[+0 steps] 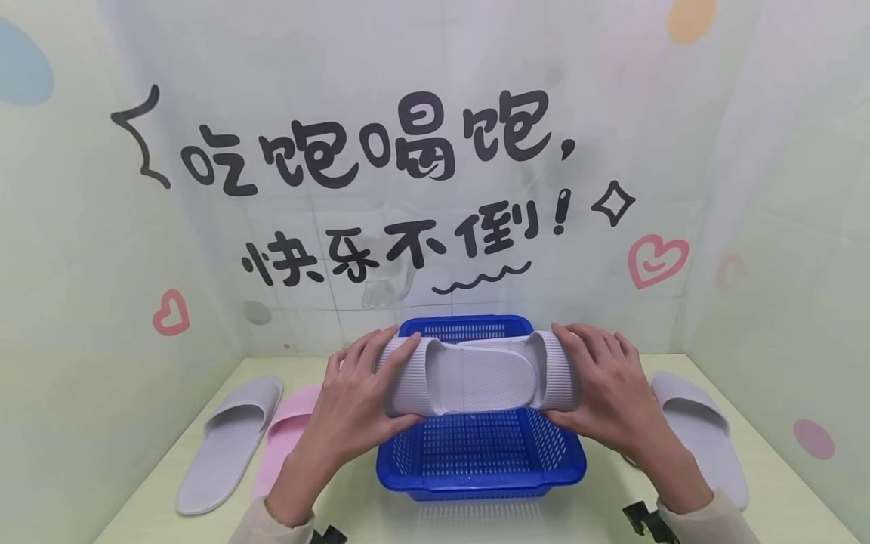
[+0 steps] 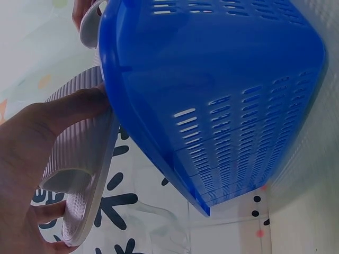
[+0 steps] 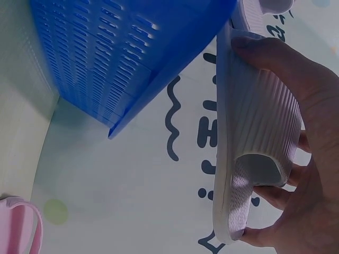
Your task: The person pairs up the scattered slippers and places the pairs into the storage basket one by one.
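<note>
Over the blue plastic basket (image 1: 476, 482), a pair of pale lilac-grey slippers (image 1: 479, 378) with ribbed straps is held level, nested lengthwise, one strap at each end. My left hand (image 1: 356, 389) grips the left end, its thumb along the near edge and fingers over the strap. At the other end my right hand (image 1: 605, 385) holds the second strap the same way. In the left wrist view the thumb presses the ribbed strap (image 2: 85, 143) beside the basket rim. The right wrist view shows fingers wrapped round the right slipper (image 3: 254, 121).
On the pale tabletop (image 1: 353, 514), a grey slipper (image 1: 224, 446) and a pink slipper (image 1: 282, 446) lie left of the basket, the pink one partly behind my left arm. Another grey slipper (image 1: 700, 423) lies to the right. A printed curtain (image 1: 408, 60) encloses the back and sides.
</note>
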The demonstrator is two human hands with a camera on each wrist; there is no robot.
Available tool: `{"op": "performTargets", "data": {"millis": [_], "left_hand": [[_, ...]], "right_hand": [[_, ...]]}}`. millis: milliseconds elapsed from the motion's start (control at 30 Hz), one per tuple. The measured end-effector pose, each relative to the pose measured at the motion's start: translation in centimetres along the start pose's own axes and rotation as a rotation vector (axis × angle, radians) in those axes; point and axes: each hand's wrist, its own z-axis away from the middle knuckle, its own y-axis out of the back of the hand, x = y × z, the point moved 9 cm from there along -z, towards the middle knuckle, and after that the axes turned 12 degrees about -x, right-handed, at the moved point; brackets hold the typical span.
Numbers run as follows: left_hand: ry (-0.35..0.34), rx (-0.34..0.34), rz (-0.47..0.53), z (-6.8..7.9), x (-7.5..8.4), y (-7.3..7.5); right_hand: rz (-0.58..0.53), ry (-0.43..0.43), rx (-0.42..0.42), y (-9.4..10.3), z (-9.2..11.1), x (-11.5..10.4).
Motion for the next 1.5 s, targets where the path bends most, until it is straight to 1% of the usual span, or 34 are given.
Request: {"op": "performTargets", "data": {"millis": [867, 1133, 1333, 1500], "left_hand": [[-0.005, -0.002, 0.009, -0.03, 0.09, -0.31], [-0.007, -0.001, -0.004, -0.04, 0.13, -0.35], [-0.003, 0.002, -0.009, 0.05, 0.13, -0.26], [-0.006, 0.001, -0.009, 0.06, 0.18, -0.27]], "right_hand": [[0.015, 0.008, 0.004, -0.27, 0.05, 0.13], [0.003, -0.014, -0.025, -0.43, -0.02, 0.16], [0.003, -0.003, -0.019, -0.37, -0.04, 0.04], [0.006, -0.013, -0.027, -0.48, 0.0, 0.12]]}}
